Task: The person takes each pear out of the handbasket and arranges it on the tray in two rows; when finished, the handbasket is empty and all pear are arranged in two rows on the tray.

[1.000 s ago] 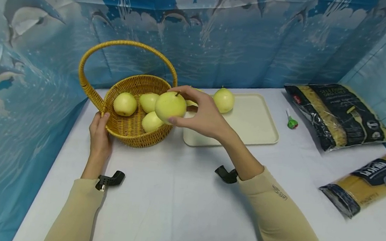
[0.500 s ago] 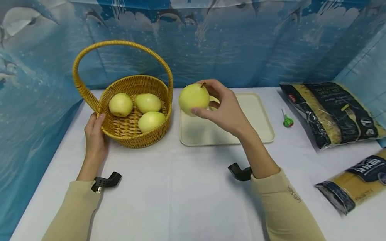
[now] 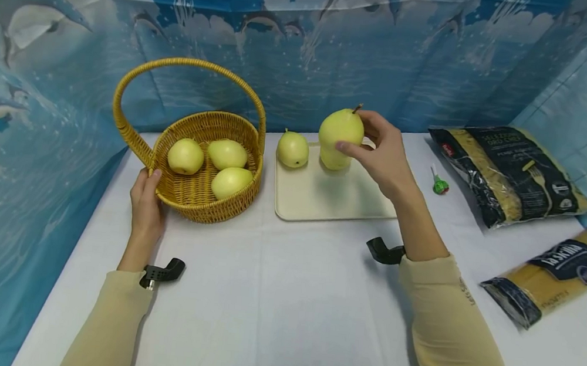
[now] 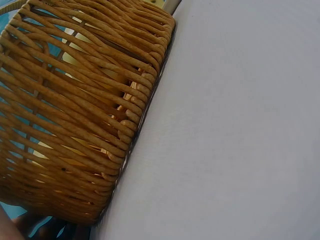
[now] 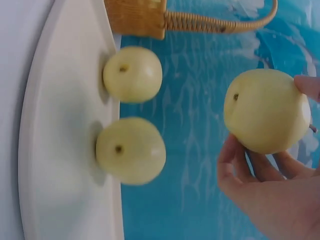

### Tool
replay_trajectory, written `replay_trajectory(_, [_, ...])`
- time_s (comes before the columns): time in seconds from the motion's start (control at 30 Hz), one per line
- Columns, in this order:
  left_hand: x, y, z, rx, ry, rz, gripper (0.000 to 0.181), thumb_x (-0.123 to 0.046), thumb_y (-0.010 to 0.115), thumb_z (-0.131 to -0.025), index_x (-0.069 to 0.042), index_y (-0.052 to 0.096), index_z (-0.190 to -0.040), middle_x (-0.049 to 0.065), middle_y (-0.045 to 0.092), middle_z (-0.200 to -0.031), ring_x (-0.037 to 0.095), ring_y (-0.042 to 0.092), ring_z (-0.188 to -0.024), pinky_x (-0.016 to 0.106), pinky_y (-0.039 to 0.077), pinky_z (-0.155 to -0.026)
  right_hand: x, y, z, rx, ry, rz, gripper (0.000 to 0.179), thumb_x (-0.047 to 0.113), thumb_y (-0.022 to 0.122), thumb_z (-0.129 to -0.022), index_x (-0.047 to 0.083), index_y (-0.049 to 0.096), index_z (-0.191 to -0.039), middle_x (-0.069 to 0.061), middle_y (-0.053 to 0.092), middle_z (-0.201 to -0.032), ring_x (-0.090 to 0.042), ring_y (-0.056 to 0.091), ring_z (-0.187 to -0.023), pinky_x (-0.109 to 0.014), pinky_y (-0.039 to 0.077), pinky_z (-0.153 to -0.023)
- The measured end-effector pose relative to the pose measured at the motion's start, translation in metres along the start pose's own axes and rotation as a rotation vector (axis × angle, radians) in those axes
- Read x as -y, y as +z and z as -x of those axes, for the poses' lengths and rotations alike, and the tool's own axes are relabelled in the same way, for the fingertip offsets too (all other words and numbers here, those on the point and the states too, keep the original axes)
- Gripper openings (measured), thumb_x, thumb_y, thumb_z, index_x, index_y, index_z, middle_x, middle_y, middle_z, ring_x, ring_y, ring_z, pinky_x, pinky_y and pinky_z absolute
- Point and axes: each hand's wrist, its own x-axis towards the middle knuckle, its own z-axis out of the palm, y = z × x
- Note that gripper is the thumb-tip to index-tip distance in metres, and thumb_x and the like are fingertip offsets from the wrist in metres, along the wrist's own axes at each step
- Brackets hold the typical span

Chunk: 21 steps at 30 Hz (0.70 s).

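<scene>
Pinched between thumb and fingers, a yellow-green pear (image 3: 340,127) is held by my right hand (image 3: 384,150) above the cream tray (image 3: 318,203). In the right wrist view the held pear (image 5: 267,111) is clear of the tray. Two more pears sit on the tray: one at its far left corner (image 3: 293,149), the other (image 3: 334,161) partly hidden behind the held one. My left hand (image 3: 147,204) grips the left side of a wicker basket (image 3: 191,197); several pears (image 3: 227,154) lie inside. The left wrist view shows the basket's woven wall (image 4: 75,100), with fingers mostly hidden.
The basket's tall arched handle (image 3: 193,62) stands up over it. Right of the tray lie a green-wrapped lollipop (image 3: 439,186), a black pasta bag (image 3: 512,174) and a spaghetti pack (image 3: 555,276). A blue dolphin-print curtain (image 3: 222,40) hangs behind the white-covered table.
My right hand has carried the pear rightward from the basket's right edge to above the tray, uncovering the corner pear. My left hand stays on the basket.
</scene>
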Motion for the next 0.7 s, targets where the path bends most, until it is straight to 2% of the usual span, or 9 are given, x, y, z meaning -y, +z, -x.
replay_trajectory(0.17, [0.000, 0.000, -0.001, 0.004, -0.003, 0.014, 0.045, -0.025, 0.055, -0.109, 0.003, 0.053, -0.144, 0.011, 0.060, -0.133, 0.020, 0.058, -0.117, 0.022, 0.049, -0.094, -0.006, -0.013, -0.002, -0.079, 0.072, 0.055, 0.065, 0.023, 0.082, -0.092, 0.015, 0.055, -0.151, -0.006, 0.058, -0.152, -0.021, 0.054, -0.138, -0.045, 0.046, -0.112])
replay_trajectory(0.37, [-0.002, -0.001, -0.003, 0.006, 0.001, 0.003, 0.046, -0.026, 0.055, -0.108, 0.002, 0.053, -0.145, 0.010, 0.061, -0.131, 0.020, 0.058, -0.117, 0.022, 0.049, -0.094, -0.013, -0.020, -0.004, -0.155, 0.156, 0.174, 0.070, 0.032, 0.081, -0.092, 0.018, 0.052, -0.154, -0.010, 0.058, -0.151, -0.024, 0.054, -0.138, -0.046, 0.049, -0.107])
replay_trajectory(0.57, [-0.001, -0.002, -0.002, -0.001, -0.005, 0.004, 0.044, -0.026, 0.056, -0.108, 0.001, 0.055, -0.143, 0.009, 0.062, -0.129, 0.019, 0.059, -0.115, 0.022, 0.049, -0.093, -0.022, -0.023, -0.005, -0.194, 0.241, 0.268, 0.075, 0.039, 0.079, -0.092, 0.014, 0.048, -0.156, -0.018, 0.060, -0.145, -0.030, 0.055, -0.130, -0.049, 0.050, -0.101])
replay_trajectory(0.7, [0.000, -0.001, -0.002, 0.001, -0.004, 0.005, 0.045, -0.026, 0.056, -0.108, 0.002, 0.054, -0.144, 0.011, 0.061, -0.129, 0.020, 0.059, -0.115, 0.022, 0.049, -0.093, -0.031, -0.029, -0.004, -0.219, 0.296, 0.313, 0.079, 0.042, 0.078, -0.092, 0.010, 0.046, -0.156, -0.021, 0.058, -0.145, -0.035, 0.055, -0.129, -0.053, 0.050, -0.102])
